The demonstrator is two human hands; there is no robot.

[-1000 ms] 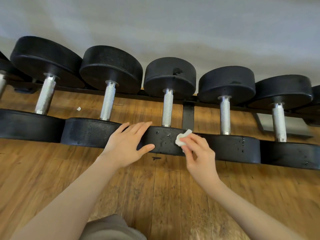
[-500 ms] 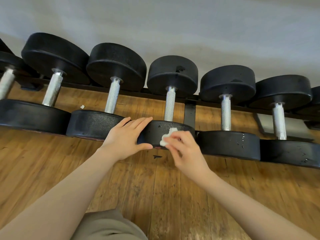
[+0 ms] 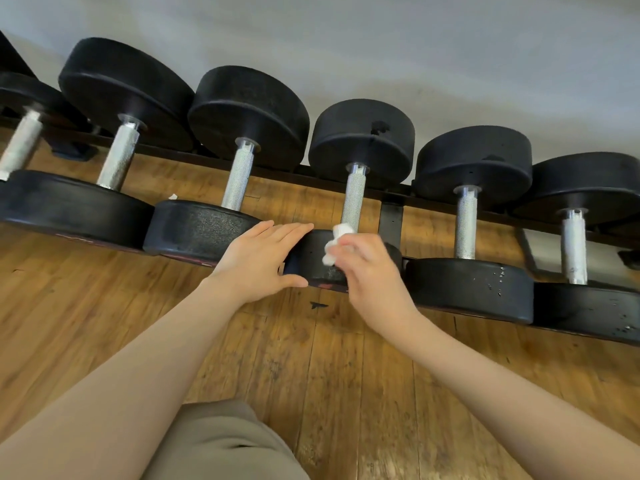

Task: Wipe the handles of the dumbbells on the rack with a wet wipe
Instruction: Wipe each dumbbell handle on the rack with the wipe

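Wood floor [image 3: 329, 375] below, black rack [image 3: 391, 220] w/ row of dumbbells [image 3: 249, 112]. Left hand [image 3: 258, 261] flat, fingers straight, resting on near head of the mid dumbbell [image 3: 360, 136], holding nothing. Right hand [image 3: 372, 271], blurred, grip pinched round white wet wipe [image 3: 334, 242] at the base of that dumbbell's knurled handle [image 3: 355, 199].

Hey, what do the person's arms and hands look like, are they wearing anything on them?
Both forearms are bare: no sleeves show. The left hand and right hand wear no gloves, and no rings, watch or wristband are visible. The right hand is slightly blurred.
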